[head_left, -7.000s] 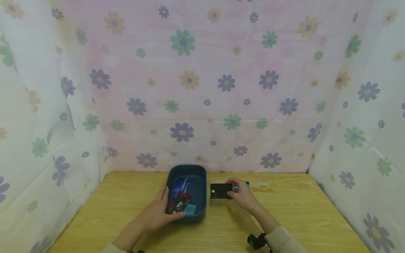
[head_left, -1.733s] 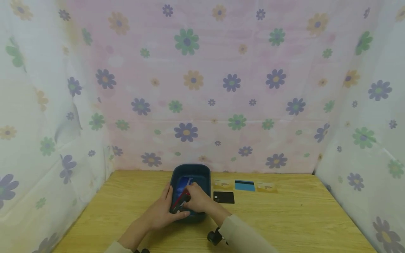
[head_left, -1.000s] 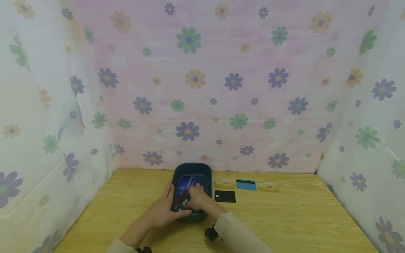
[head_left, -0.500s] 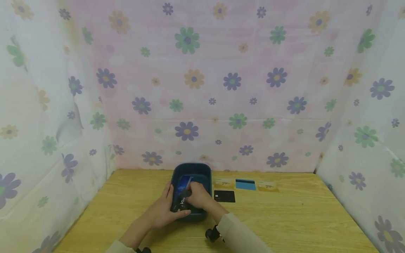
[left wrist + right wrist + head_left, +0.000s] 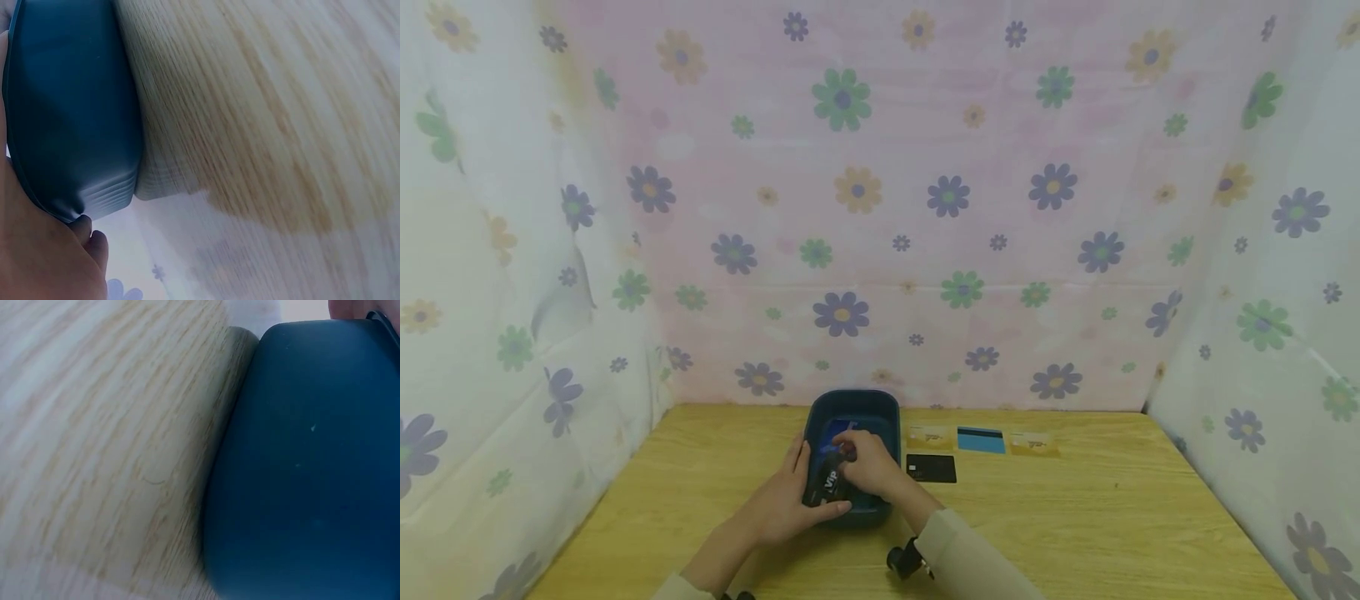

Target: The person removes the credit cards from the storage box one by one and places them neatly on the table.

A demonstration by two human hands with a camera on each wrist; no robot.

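Note:
A dark blue plastic bin [image 5: 891, 433] stands near the table's back edge. My left hand [image 5: 775, 504] grips its left side, thumb over the near rim; the left wrist view shows fingers of this hand [image 5: 44, 256] around the bin's outer wall [image 5: 75, 106]. Reaching inside, my right hand [image 5: 874, 467] pinches the upper end of a black card marked VIP [image 5: 829, 483], which is tilted. Behind it, a blue card [image 5: 839, 431] lies partly covered. In the right wrist view the bin's outer wall [image 5: 306, 462] hides the right fingers.
Right of the bin, a row holds a gold card [image 5: 930, 437], a blue card with a black stripe [image 5: 981, 442] and another gold card [image 5: 1033, 443]. A black chip card [image 5: 931, 469] lies before the row. Flowered cloth [image 5: 880, 208] encloses the wooden table.
The black chip card, earlier held by my right hand, now lies on the table. That hand moved left into the bin and turned the VIP card, whose red edge no longer shows.

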